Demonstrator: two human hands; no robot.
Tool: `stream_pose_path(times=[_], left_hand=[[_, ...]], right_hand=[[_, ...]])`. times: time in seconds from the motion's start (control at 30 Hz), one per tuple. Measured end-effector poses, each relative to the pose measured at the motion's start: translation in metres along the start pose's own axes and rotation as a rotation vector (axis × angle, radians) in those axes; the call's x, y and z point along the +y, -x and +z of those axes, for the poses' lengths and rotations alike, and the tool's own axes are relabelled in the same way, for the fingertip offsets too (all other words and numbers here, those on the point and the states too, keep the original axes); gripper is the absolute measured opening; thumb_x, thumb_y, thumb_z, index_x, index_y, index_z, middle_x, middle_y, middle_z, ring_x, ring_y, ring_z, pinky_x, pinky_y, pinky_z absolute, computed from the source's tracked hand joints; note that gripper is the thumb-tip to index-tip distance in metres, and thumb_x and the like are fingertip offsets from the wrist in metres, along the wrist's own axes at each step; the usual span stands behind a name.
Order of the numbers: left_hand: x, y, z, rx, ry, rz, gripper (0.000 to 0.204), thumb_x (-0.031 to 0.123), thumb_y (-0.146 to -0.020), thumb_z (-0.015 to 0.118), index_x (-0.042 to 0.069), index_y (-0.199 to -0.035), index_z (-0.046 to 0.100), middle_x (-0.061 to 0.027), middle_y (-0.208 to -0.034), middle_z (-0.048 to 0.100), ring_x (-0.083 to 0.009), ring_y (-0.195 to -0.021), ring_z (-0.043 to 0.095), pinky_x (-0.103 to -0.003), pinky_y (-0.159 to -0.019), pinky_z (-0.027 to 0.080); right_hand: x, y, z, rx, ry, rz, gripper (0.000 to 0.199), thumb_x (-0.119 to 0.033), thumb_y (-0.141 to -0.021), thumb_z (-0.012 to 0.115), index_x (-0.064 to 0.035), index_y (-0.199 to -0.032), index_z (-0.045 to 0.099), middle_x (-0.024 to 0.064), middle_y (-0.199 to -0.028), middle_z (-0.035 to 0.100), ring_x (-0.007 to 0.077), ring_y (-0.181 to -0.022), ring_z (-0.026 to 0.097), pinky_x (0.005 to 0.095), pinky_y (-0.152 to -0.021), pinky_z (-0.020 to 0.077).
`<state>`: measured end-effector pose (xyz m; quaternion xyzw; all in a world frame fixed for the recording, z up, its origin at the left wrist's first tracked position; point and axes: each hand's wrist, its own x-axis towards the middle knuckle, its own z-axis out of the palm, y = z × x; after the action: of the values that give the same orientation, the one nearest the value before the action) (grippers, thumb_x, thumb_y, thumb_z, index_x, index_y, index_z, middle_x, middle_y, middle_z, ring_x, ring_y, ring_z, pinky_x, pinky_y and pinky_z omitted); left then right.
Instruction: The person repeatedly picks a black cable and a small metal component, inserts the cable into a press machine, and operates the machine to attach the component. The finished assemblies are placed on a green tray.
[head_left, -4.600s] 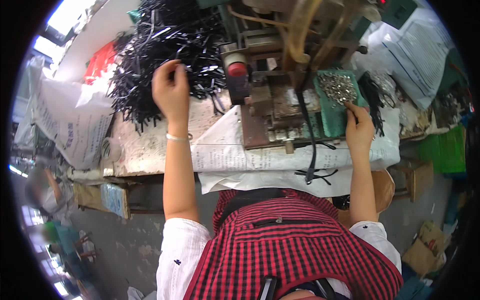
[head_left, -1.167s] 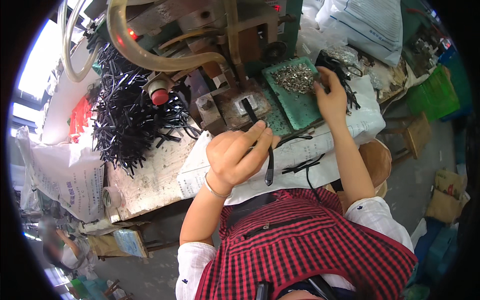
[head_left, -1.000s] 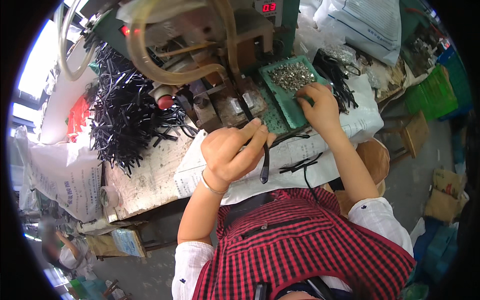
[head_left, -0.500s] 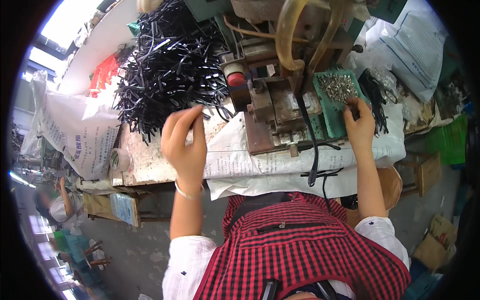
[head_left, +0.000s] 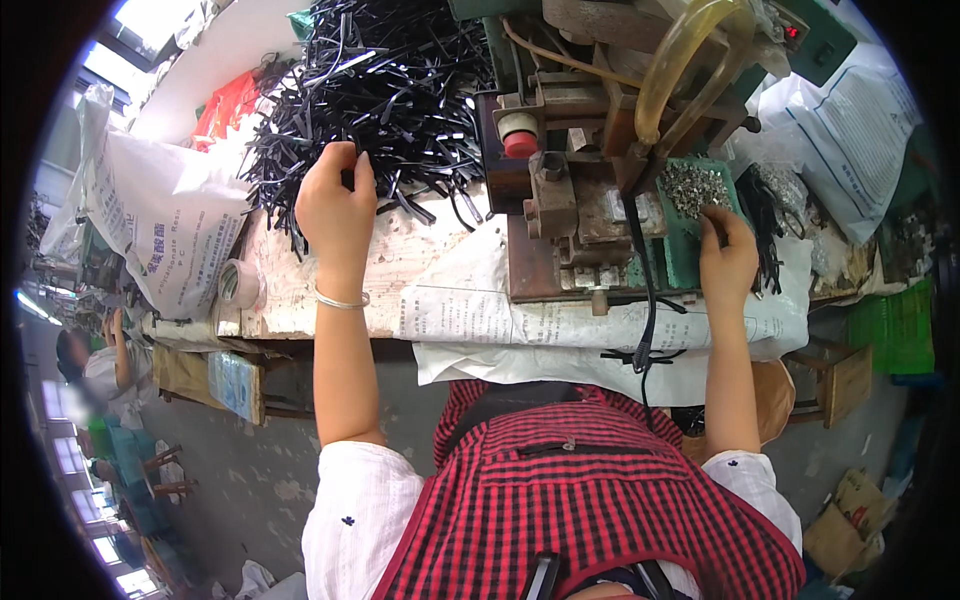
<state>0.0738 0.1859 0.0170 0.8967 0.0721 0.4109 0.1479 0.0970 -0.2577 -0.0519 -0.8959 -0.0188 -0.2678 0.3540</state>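
Note:
My left hand is at the near edge of a big heap of black plastic strips, shaped like eyeglass temples. Its fingers are bent in toward the thumb; whatever they grip is lost against the black heap. A green tray holds small metal pieces, and my right hand reaches over its right side with thumb and fingertips pinched. Anything in that pinch is too small to make out. Between my hands stands a bench machine, with a long black strip hanging down its front.
A red button and a yellowish tube are on the machine. White sacking covers the bench's front edge. A tape roll and a white sack stand left. Another person is at far left.
My left hand has moved left and away from me, onto the heap; the strip end formerly near its fingers is no longer distinguishable. My right hand stays at the tray. The whole view has shifted slightly.

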Motion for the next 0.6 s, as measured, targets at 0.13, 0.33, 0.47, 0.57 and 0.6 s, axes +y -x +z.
stream_pose_path(times=[0.13, 0.33, 0.47, 0.57, 0.6], left_hand=[[-0.050, 0.045, 0.063, -0.269, -0.320, 0.148, 0.003, 0.014, -0.090, 0.067, 0.011, -0.092, 0.066, -0.0092, -0.075, 0.066, -0.0335, -0.075, 0.066, -0.045, -0.064, 0.053], [-0.008, 0.085, 0.053, -0.044, 0.269, -0.163, 0.005, 0.009, -0.094, 0.071, 0.005, -0.097, 0.070, -0.0093, -0.087, 0.072, -0.0230, -0.067, 0.067, -0.033, -0.062, 0.051], [0.024, 0.065, 0.052, -0.033, 0.759, -0.310, 0.010, 0.006, -0.100, 0.068, -0.002, -0.095, 0.069, 0.0008, -0.083, 0.069, -0.0028, -0.072, 0.054, -0.020, -0.064, 0.043], [0.031, 0.059, 0.056, -0.114, 0.825, -0.383, 0.014, 0.008, -0.102, 0.068, -0.002, -0.092, 0.068, 0.0010, -0.084, 0.070, -0.0022, -0.072, 0.054, -0.019, -0.064, 0.042], [0.029, 0.063, 0.060, -0.146, 0.751, -0.395, 0.016, 0.011, -0.103, 0.067, -0.001, -0.093, 0.066, 0.0003, -0.086, 0.072, -0.0024, -0.072, 0.054, -0.019, -0.064, 0.042]], right_hand=[[0.007, 0.004, 0.006, 0.056, 0.050, -0.116, 0.015, -0.004, -0.093, 0.065, -0.0039, -0.105, 0.075, 0.0143, -0.100, 0.074, 0.0318, -0.098, 0.069, 0.0400, -0.089, 0.0521], [0.006, 0.038, -0.036, 0.042, -0.108, 0.173, 0.016, -0.003, -0.093, 0.066, -0.0023, -0.107, 0.074, 0.0122, -0.102, 0.073, 0.0269, -0.099, 0.068, 0.0355, -0.091, 0.0506], [-0.051, 0.011, -0.042, -0.052, -0.285, -0.137, 0.015, 0.000, -0.095, 0.065, 0.0005, -0.107, 0.073, 0.0105, -0.107, 0.072, 0.0214, -0.101, 0.067, 0.0309, -0.089, 0.0504], [-0.091, -0.022, -0.017, -0.055, -0.404, -0.326, 0.013, 0.002, -0.091, 0.066, 0.0012, -0.102, 0.072, 0.0113, -0.105, 0.072, 0.0235, -0.100, 0.068, 0.0322, -0.088, 0.0511], [-0.096, -0.027, -0.006, -0.042, -0.428, -0.355, 0.012, 0.003, -0.089, 0.067, 0.0010, -0.100, 0.072, 0.0113, -0.103, 0.071, 0.0242, -0.099, 0.068, 0.0322, -0.088, 0.0512]])
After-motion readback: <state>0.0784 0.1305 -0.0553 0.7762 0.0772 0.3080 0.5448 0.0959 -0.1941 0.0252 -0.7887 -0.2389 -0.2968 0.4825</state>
